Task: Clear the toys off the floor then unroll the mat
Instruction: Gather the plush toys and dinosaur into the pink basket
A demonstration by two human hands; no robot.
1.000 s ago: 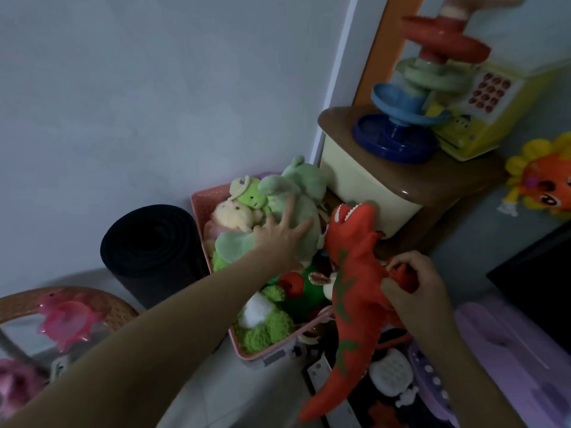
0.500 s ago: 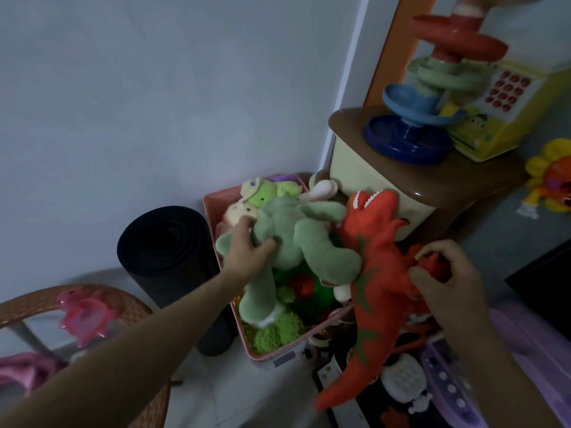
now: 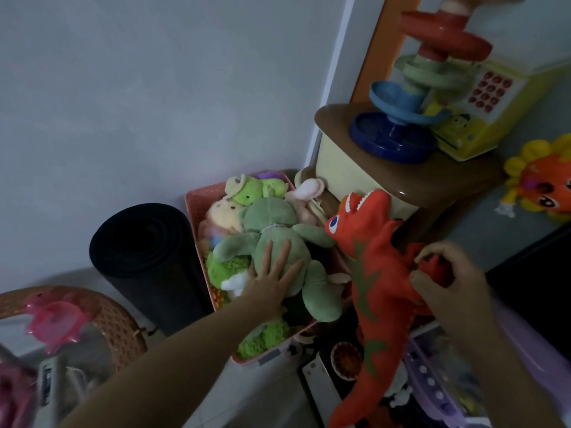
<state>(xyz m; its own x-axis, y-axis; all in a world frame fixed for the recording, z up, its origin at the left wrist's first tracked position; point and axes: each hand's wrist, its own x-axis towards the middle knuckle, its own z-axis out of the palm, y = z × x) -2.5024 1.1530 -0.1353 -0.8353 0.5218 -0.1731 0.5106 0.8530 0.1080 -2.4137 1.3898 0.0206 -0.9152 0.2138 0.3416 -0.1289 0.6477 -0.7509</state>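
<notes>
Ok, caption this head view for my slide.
Left hand presses green plush into pink basket; right hand grips red dinosaur.

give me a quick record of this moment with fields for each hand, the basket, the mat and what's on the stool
left hand: flat, fingers spread, pressing on the green plush toy
right hand: pinching the orange toy dinosaur by its back, head up, tail hanging down
pink basket: against the wall, heaped with plush toys
black mat: rolled, standing on end to the left of the basket
stool: carries a ball ramp tower and a yellow toy phone
task state: mat not yet unrolled
</notes>
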